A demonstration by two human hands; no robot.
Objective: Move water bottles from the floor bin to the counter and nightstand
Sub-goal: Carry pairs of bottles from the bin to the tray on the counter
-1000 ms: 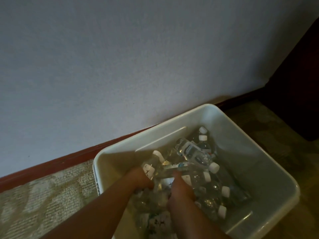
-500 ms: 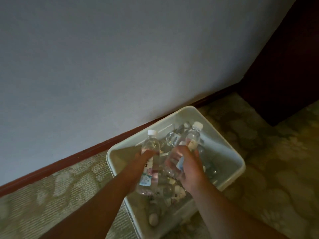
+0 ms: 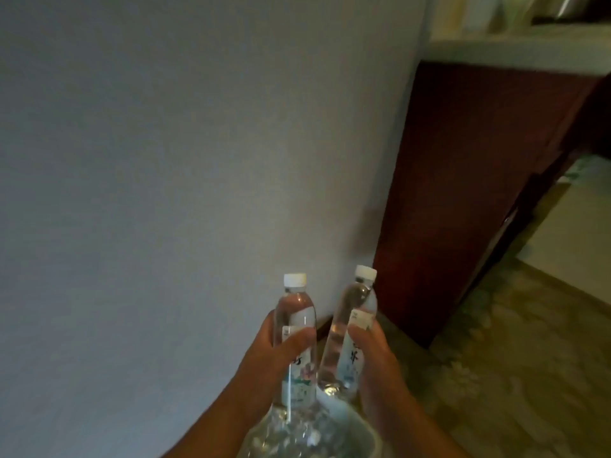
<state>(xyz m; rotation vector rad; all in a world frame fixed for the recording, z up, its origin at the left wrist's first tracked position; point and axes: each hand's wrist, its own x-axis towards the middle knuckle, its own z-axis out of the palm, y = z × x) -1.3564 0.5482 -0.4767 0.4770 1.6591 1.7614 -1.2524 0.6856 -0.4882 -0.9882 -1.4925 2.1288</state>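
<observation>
My left hand (image 3: pixel 264 358) is closed around a clear water bottle (image 3: pixel 296 312) with a white cap, held upright. My right hand (image 3: pixel 377 365) grips a second clear water bottle (image 3: pixel 355 312), tilted slightly right, its white cap up. Both bottles are raised side by side in front of the wall. Below them, at the bottom edge, the pale floor bin (image 3: pixel 363 428) shows part of its rim, with several more bottles (image 3: pixel 297 431) lying inside. My forearms hide most of the bin.
A plain grey wall (image 3: pixel 165 160) fills the left. A dark red-brown cabinet (image 3: pixel 479 176) stands at right under a pale counter top (image 3: pixel 529 51). Patterned carpet (image 3: pixel 512 358) covers the floor at lower right.
Both hands have lifted a bottle each out of the bin and raised them. The view has tilted up and right, bringing the cabinet and counter into sight.
</observation>
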